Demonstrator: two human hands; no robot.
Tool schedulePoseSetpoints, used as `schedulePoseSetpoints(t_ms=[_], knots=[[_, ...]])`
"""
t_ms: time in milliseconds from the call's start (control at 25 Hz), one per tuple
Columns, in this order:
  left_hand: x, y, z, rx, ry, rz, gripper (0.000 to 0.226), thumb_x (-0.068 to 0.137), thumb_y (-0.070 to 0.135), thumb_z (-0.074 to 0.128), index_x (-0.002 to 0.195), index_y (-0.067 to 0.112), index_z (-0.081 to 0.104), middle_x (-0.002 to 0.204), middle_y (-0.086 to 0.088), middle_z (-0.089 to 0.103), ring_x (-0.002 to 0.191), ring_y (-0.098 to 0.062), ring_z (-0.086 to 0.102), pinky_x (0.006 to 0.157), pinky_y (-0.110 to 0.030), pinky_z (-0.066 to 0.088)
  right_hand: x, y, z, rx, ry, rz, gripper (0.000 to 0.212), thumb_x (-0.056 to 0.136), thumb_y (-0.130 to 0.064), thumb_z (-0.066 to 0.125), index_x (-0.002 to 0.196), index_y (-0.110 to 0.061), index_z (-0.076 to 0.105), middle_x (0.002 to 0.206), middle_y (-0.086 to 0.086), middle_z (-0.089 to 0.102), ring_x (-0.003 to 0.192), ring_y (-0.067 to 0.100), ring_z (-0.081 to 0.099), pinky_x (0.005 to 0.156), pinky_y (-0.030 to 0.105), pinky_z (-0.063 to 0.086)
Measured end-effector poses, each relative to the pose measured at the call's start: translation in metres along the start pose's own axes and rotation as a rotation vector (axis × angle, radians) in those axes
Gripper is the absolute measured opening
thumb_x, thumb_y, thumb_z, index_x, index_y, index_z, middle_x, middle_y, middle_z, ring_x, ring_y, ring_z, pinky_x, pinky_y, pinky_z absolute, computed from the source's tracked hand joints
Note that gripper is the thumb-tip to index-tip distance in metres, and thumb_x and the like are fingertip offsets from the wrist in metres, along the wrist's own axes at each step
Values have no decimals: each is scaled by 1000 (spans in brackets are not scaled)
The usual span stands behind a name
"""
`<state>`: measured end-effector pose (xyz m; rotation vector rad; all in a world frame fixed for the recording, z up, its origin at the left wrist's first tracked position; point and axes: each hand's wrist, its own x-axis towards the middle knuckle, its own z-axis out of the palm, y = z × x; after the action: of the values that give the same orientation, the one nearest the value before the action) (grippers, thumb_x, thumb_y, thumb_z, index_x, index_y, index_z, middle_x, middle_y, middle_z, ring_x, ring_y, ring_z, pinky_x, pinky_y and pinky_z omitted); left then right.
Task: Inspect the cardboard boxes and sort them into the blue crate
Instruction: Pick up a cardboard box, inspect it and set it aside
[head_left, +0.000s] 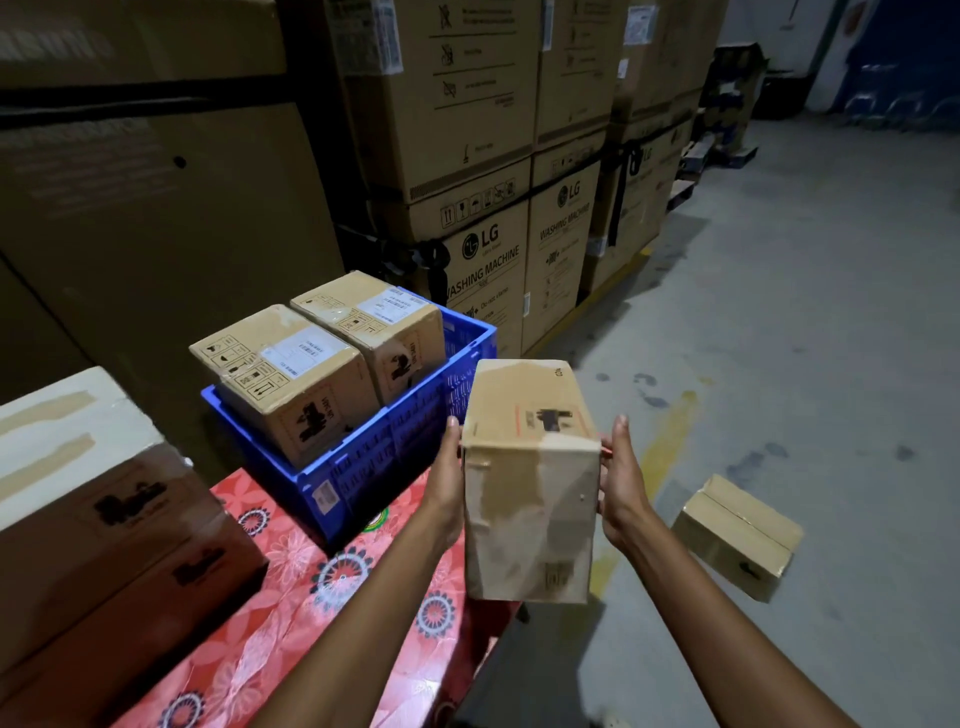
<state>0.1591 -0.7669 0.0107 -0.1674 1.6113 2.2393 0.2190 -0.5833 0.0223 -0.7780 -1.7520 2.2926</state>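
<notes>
I hold a taped cardboard box (530, 488) in the air between both hands, just right of the blue crate (395, 457). My left hand (445, 483) presses flat against its left side and my right hand (621, 483) presses its right side, fingers straight. The crate stands on a table with a red flowered cloth (291, 597). Two cardboard boxes sit side by side inside the crate: a near box (285, 374) and a far box (369, 325), both with white labels on top.
A large brown-and-white carton (93, 509) occupies the table's left. Another small cardboard box (737, 538) lies on the grey concrete floor at right. Stacked washing machine cartons (498, 171) form a wall behind the crate. Open floor stretches to the right.
</notes>
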Motion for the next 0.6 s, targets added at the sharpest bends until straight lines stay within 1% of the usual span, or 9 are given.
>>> schedulePoseSetpoints(t_ms=[80,120,160,200,280,360,440,520,600], knots=[[-7,-27,-9,45,-19,-47,54,106,54,33,129,18,66,118,-4,76,108,-19,72,89,-34,58,-5,16,-8,1,-57,-4,57,108,-54,30,117,-17,71,106,10,78,92,24,76,65,28,58],[-9,-39,-14,69,-36,-56,53,103,58,39,136,22,62,129,-2,71,122,-20,65,104,-41,51,-4,21,-12,-22,-76,9,51,108,-51,32,117,-19,72,109,9,78,92,23,77,68,30,58],[-8,-49,-19,92,-62,-60,55,100,61,45,142,26,56,140,1,64,133,-20,56,114,-46,41,-2,25,-15,-37,-99,36,47,109,-47,35,116,-20,72,108,8,79,90,20,77,70,30,57],[-7,-53,-22,104,-79,-84,55,100,57,49,146,27,52,146,3,58,139,-19,49,118,-46,34,-1,26,-18,-66,-132,69,42,110,-41,37,116,-18,71,105,5,80,87,17,77,68,27,57],[-6,-52,-21,111,-86,-142,45,104,36,51,146,21,48,145,3,56,137,-19,47,112,-38,37,1,28,-21,-117,-178,117,29,110,-26,42,114,-16,69,100,-2,80,89,10,76,66,19,56],[-4,-47,-15,145,-101,-171,40,102,18,53,141,16,46,135,0,60,125,-20,55,97,-33,46,6,29,-21,-179,-199,110,21,105,-8,48,111,-12,67,111,5,77,93,10,74,70,15,55],[3,-49,-11,169,-117,-150,52,91,9,61,140,14,45,131,-6,64,116,-21,63,90,-28,52,13,33,-22,-264,-207,58,24,98,4,51,113,-7,66,117,12,75,89,11,74,73,17,56],[8,-53,-7,174,-108,-130,64,77,8,63,139,14,47,127,-10,68,109,-21,70,81,-26,57,19,39,-23,-345,-184,22,31,94,5,55,122,-5,63,116,11,75,93,16,75,72,21,57],[11,-58,-6,171,-80,-127,59,80,7,62,137,15,48,124,-12,70,105,-24,72,77,-32,59,24,47,-26,-425,-159,-11,37,87,-8,63,124,-12,64,112,5,77,95,17,76,78,28,59]])
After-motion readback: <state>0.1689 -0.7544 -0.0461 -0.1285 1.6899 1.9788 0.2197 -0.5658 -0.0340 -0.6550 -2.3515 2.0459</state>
